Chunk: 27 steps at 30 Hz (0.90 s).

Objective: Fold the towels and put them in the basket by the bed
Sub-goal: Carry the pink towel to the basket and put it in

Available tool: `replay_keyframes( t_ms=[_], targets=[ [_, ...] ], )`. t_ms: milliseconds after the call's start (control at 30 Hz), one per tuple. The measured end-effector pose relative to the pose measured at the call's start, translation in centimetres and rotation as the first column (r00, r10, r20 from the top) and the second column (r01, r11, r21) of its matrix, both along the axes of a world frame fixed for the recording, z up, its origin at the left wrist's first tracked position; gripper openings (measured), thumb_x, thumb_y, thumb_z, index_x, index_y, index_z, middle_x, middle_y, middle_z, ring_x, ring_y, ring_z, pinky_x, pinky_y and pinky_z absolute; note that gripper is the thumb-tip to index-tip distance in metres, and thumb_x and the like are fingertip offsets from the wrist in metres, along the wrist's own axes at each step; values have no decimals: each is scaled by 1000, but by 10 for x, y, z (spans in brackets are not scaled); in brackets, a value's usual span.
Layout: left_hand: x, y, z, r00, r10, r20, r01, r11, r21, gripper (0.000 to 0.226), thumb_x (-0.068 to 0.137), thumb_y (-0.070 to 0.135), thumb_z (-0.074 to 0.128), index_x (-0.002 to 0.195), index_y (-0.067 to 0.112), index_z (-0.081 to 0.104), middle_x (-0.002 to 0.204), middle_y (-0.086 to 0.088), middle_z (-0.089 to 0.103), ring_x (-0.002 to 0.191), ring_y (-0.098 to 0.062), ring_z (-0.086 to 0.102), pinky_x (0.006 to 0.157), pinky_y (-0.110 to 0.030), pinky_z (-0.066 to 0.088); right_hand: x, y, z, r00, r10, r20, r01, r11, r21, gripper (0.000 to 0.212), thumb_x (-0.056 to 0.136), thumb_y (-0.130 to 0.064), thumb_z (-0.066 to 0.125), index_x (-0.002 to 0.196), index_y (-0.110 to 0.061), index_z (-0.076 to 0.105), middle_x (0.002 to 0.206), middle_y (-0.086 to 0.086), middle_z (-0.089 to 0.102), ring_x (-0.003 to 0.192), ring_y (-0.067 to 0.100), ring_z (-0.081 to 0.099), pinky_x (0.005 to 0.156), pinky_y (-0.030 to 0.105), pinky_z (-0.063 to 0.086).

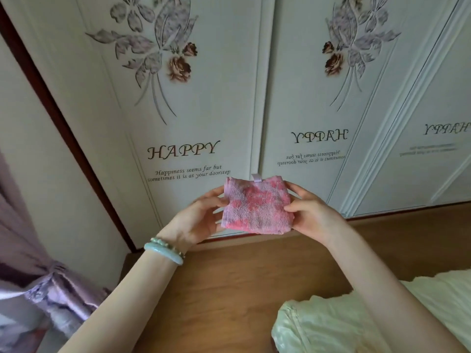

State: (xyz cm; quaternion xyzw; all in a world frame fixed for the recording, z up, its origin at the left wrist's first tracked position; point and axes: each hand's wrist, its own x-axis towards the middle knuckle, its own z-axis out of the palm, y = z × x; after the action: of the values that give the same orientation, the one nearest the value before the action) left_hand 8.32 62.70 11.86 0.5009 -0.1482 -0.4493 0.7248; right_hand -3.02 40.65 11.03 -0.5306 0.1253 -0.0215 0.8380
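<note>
A small pink and lilac towel, folded into a thick square with a lilac hanging loop on its top edge, is held up in the air in front of the wardrobe. My left hand pinches its left edge, thumb in front. On the right edge my right hand grips it the same way. A pale green bangle and a bead bracelet ring my left wrist. No basket shows in this view.
White wardrobe doors with flower prints and the word HAPPY fill the background. Wooden floor lies below my arms. A pale green bed cover is at the lower right, and a purple tied curtain hangs at the lower left.
</note>
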Motion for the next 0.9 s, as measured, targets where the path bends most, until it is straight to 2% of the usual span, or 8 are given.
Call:
replay_keyframes(
  t_ms=[100, 167, 367, 567, 633, 700, 800, 900],
  targets=[
    [35, -41, 2, 1000, -3, 1, 3, 1000, 19, 47, 83, -1, 51, 128, 14, 56, 98, -4, 61, 77, -16, 55, 60, -24, 53, 31, -35, 5, 1000, -30, -2, 30, 1000, -8, 70, 63, 11, 49, 127, -18, 52, 116, 19, 53, 109, 33, 49, 102, 55, 32],
    [57, -65, 2, 999, -34, -9, 34, 999, 12, 47, 78, -1, 57, 122, 16, 60, 97, -5, 61, 79, -16, 54, 61, -24, 54, 48, -57, 4, 999, -46, -3, 46, 999, -4, 69, 64, 11, 50, 126, -18, 53, 117, 19, 52, 111, 33, 49, 105, 57, 28],
    [121, -139, -6, 993, -104, -60, 104, 995, -7, 57, 69, 1, 63, 125, 13, 59, 101, -7, 61, 82, -19, 56, 67, -28, 56, 91, -120, -1, 990, -142, -16, 142, 990, 12, 68, 64, 11, 52, 127, -16, 52, 119, 19, 48, 112, 33, 45, 105, 56, 28],
    [194, -226, -7, 958, -282, -49, 282, 959, 1, 52, 74, 3, 63, 125, 15, 60, 118, -11, 51, 98, -27, 47, 73, -30, 56, 135, -188, -7, 963, -269, -8, 269, 963, 9, 75, 65, 9, 56, 134, -17, 47, 127, 23, 49, 123, 42, 46, 102, 53, 36],
    [220, -259, -3, 931, -364, -13, 364, 931, 13, 49, 77, 5, 63, 124, 18, 61, 118, -10, 53, 100, -28, 47, 76, -32, 55, 146, -209, -5, 936, -353, -12, 353, 935, 36, 76, 63, 9, 57, 133, -17, 47, 129, 22, 49, 120, 40, 48, 95, 48, 41],
    [244, -294, 3, 899, -437, 12, 437, 899, 14, 48, 80, 6, 62, 126, 19, 59, 118, -10, 57, 98, -26, 54, 80, -34, 55, 156, -230, -1, 914, -406, 7, 405, 912, 71, 75, 62, 9, 58, 132, -16, 48, 126, 18, 49, 111, 34, 49, 87, 45, 42],
    [270, -348, 12, 864, -504, -2, 504, 864, 5, 43, 87, 2, 56, 127, 17, 59, 110, -9, 62, 85, -21, 61, 73, -33, 58, 165, -257, 7, 865, -501, 27, 497, 863, 86, 76, 63, 9, 57, 134, -14, 46, 127, 18, 50, 106, 32, 53, 79, 41, 50],
    [285, -401, 18, 803, -596, 13, 596, 803, 13, 44, 84, 3, 56, 125, 19, 60, 100, -7, 62, 74, -15, 61, 66, -30, 57, 164, -279, 12, 802, -595, 46, 590, 802, 91, 74, 65, 8, 57, 135, -14, 45, 127, 17, 53, 105, 32, 59, 83, 43, 51]
  ],
)
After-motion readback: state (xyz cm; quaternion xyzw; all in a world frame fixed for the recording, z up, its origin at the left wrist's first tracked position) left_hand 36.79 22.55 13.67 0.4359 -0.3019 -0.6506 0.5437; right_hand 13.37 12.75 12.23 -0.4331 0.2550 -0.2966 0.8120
